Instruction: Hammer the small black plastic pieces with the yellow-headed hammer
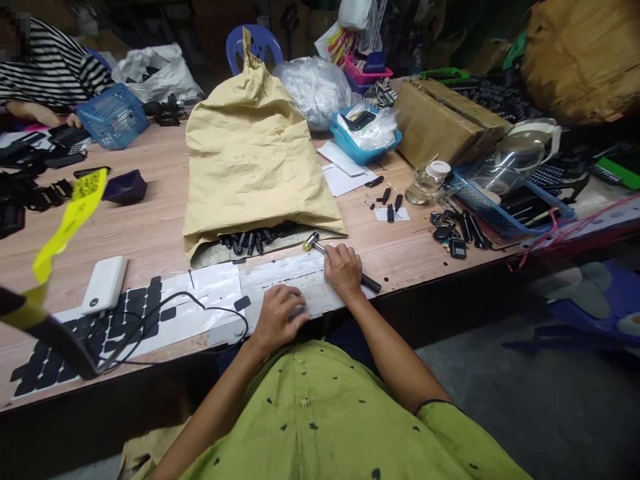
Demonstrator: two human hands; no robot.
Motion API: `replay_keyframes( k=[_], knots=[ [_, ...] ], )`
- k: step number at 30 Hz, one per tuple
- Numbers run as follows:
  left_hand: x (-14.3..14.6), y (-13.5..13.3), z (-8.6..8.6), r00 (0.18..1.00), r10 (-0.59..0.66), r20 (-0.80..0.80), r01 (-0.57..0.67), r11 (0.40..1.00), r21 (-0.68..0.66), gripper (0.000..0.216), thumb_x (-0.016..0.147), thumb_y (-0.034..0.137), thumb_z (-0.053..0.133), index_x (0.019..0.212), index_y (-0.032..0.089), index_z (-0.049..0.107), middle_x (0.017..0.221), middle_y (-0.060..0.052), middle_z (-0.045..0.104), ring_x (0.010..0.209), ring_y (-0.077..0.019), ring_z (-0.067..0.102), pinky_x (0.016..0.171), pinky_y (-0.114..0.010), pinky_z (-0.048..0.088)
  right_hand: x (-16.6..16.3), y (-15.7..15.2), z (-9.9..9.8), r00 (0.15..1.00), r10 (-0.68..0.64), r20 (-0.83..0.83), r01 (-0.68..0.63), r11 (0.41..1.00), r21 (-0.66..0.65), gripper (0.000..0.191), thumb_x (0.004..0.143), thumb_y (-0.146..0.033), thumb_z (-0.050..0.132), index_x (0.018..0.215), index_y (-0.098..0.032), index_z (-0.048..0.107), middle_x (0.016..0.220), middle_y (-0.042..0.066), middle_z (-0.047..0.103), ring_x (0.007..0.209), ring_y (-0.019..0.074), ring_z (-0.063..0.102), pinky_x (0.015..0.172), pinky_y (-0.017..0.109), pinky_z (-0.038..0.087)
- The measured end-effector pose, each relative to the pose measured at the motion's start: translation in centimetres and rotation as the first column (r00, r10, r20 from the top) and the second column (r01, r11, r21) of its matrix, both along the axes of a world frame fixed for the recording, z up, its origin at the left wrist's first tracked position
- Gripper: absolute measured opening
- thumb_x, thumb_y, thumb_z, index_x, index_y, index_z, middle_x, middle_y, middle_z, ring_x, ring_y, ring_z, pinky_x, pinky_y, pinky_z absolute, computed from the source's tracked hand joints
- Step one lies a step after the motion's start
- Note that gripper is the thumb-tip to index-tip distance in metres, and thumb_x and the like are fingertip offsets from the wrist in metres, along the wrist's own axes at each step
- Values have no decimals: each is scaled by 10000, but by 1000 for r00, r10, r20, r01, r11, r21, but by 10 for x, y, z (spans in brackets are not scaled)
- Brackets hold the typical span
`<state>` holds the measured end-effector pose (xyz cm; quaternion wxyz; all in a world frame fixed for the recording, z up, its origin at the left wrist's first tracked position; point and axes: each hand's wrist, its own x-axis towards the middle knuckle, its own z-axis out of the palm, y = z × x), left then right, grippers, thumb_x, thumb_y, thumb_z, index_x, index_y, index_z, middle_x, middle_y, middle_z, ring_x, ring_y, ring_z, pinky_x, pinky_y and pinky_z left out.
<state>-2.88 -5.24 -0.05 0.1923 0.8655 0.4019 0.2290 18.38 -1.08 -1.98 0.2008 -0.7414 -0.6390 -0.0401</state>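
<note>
Right hand (343,272) over the near edge of the worktop (165,213), fingers closed round the shaft of a small hammer (320,248). Metal head juts out on the far left side of the fist, close to the sack's mouth; black grip end shows on the other side, pointing right and towards the wearer. Whether the head touches anything below: not clear.

Left hand (281,315) lower and to the left, at the near edge of a pale scuffed board (280,272). Fingers bent; motion blur here, a greyish patch by the fingertips may be a small part, but I cannot tell whether they hold it.

Beyond the board, a big cream sack (255,153) lies with its open end towards the wearer. Black slim parts (250,241) poke out of it in a loose row.

Left of the board: white sheets bearing black stickers (135,310), a white power bank (105,283) lying at their far edge, a black cable (170,298) looping near. Yellow tag (70,223) in the foreground.

Right of the sack: lidded glass jar (424,187), bunch of keys (445,230). Far left, a co-worker's striped sleeve (75,63) behind a blue basket (113,119).
</note>
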Motion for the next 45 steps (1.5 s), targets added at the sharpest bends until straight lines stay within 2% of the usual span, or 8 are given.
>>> replay_keyframes(
  k=[2,6,9,12,17,25,37,45],
  knots=[
    [3,28,7,972,234,14,-233,972,-37,187,922,392,610,913,235,712,946,-77,717,942,-262,625,878,-418,496,0,0,0,1000,-3,10,3,1000,0,256,964,-193,523,1130,-225,715,970,100,616,936,256,487,724,338,314],
    [17,92,24,757,647,-92,-654,753,-80,250,935,428,559,937,214,689,946,-87,710,948,-282,645,818,-394,504,0,0,-1,999,-8,34,8,1000,0,259,958,-200,537,1147,-228,711,965,91,614,928,249,480,725,331,306],
    [29,127,33,622,760,-186,-777,630,-25,278,894,467,621,967,206,681,1049,-117,711,1059,-325,639,858,-412,500,0,0,0,999,-4,47,5,1000,-6,257,961,-211,540,1153,-230,711,971,89,616,927,246,478,733,331,307],
    [33,142,36,584,773,-249,-798,603,0,249,854,418,675,987,208,681,1115,-127,705,1109,-346,633,880,-424,494,-1,0,1,999,-2,51,2,1000,-17,258,965,-218,537,1154,-233,712,976,89,619,928,245,478,741,332,308],
    [14,129,27,638,741,-210,-758,652,-2,151,864,306,640,971,217,701,1031,-97,717,1045,-316,657,855,-401,494,-2,0,1,999,-4,48,5,1000,-25,259,967,-220,527,1149,-231,711,979,93,611,929,246,472,745,333,309],
    [2,79,-9,958,285,1,-284,955,-89,121,824,263,702,941,244,724,890,-26,694,885,-231,627,816,-349,496,0,-1,-2,999,-9,51,10,1000,-25,274,970,-216,519,1174,-227,701,989,97,601,938,251,466,738,328,315],
    [7,81,-23,948,292,126,-275,952,-138,117,786,223,735,901,242,730,870,-21,682,894,-234,629,832,-372,522,11,-9,1,986,65,-151,-55,996,71,392,962,-171,490,1272,-260,712,977,84,656,929,238,572,814,329,466],
    [12,83,-22,928,347,138,-316,926,-207,131,754,185,741,869,248,728,877,-11,678,895,-227,624,860,-377,520,-6,-34,15,823,313,-473,-236,947,217,356,977,-217,470,1214,-250,733,1028,58,744,964,197,690,876,302,558]
  ],
)
